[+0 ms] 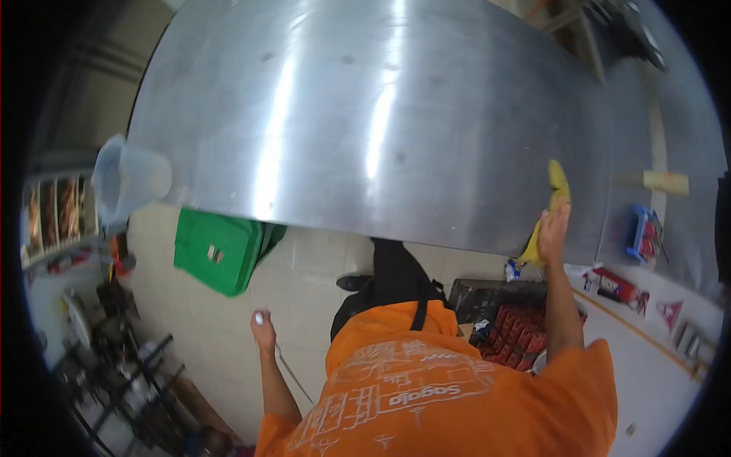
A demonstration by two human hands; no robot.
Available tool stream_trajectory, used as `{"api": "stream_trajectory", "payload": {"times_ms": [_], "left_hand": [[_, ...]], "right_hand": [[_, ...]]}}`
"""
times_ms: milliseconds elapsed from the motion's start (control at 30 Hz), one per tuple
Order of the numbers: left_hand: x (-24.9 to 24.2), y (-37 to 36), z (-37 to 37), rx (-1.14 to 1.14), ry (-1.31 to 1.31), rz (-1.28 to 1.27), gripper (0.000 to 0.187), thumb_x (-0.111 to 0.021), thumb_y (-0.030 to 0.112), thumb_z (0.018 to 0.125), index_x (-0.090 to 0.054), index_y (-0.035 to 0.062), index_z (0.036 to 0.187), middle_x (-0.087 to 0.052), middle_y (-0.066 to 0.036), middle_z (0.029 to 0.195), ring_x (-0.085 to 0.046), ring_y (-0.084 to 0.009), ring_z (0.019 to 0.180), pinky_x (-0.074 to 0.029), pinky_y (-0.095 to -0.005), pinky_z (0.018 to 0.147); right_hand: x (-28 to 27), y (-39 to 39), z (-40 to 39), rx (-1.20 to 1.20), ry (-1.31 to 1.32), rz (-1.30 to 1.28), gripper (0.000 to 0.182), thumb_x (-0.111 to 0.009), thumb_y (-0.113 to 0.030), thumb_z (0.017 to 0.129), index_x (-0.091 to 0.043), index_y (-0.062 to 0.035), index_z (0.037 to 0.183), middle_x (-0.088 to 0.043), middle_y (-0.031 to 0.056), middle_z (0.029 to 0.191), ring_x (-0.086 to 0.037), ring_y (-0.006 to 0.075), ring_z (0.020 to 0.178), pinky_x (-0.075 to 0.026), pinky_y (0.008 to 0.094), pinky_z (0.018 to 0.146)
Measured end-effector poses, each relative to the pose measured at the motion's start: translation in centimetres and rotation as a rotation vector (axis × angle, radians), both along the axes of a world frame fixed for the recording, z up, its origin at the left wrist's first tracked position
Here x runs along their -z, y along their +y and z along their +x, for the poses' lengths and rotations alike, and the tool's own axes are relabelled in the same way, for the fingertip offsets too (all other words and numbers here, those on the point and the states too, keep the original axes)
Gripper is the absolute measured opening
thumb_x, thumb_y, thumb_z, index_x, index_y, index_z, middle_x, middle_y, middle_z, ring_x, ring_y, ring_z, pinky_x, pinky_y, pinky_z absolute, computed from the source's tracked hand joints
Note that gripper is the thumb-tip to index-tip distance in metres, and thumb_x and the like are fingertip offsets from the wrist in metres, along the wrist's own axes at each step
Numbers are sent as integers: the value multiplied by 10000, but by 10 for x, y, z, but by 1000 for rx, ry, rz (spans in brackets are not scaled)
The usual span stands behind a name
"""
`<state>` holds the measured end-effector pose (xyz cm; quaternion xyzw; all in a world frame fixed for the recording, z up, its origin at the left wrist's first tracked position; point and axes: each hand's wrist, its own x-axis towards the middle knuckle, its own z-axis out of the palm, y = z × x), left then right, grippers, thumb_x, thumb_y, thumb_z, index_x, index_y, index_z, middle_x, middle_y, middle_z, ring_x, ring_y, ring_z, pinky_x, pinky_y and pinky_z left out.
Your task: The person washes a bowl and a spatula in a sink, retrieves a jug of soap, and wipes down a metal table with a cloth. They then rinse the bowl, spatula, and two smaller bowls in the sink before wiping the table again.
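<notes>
My right hand (554,232) presses a yellow cloth (558,180) onto the right part of the metal table (327,129). Part of the cloth sticks out beyond the fingertips, and another part hangs at the table's front edge. Away from the table, over the floor at the lower left, my left hand (263,332) is closed around a thin, light-coloured stick or cord (295,376). A small white end shows at the top of that fist.
A translucent plastic jug (131,179) stands at the table's left edge. Below the table is a green bin lid (217,250). Red boxes (506,335) lie in a dark crate at right, near a fire extinguisher (615,286). A blue basket (644,234) is farther right.
</notes>
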<state>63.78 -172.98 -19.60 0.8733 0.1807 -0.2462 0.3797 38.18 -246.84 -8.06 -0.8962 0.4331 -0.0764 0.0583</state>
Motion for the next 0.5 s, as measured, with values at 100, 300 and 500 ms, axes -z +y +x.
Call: {"api": "stream_trajectory", "payload": {"times_ms": [100, 300, 500], "left_hand": [[-8, 19, -32, -10, -24, -16, 244, -529, 210, 973, -511, 79, 767, -386, 57, 573, -325, -45, 473, -255, -251, 412], [-96, -21, -5, -224, 1, -28, 250, -531, 317, 973, -535, 78, 902, -353, 48, 497, -337, -56, 391, -264, -239, 343], [-185, -80, 149, -295, -580, 102, 346, -556, 399, 957, -522, 87, 1102, -359, 43, 559, -338, -61, 426, -272, -234, 377]], "right_hand": [[25, -86, -6, 450, 70, -30, 556, -524, -389, 947, -465, 22, 1317, -458, 227, 1344, -411, 383, 1262, -328, 410, 1058], [34, 155, 350, -214, -512, 306, 652, -661, -336, 818, -436, 13, 1321, -476, 268, 1310, -445, 402, 1224, -349, 457, 1034], [-2, 368, 459, -983, -555, 412, 712, -657, -371, 833, -393, 3, 1379, -378, 170, 1439, -294, 313, 1384, -168, 433, 1175]]}}
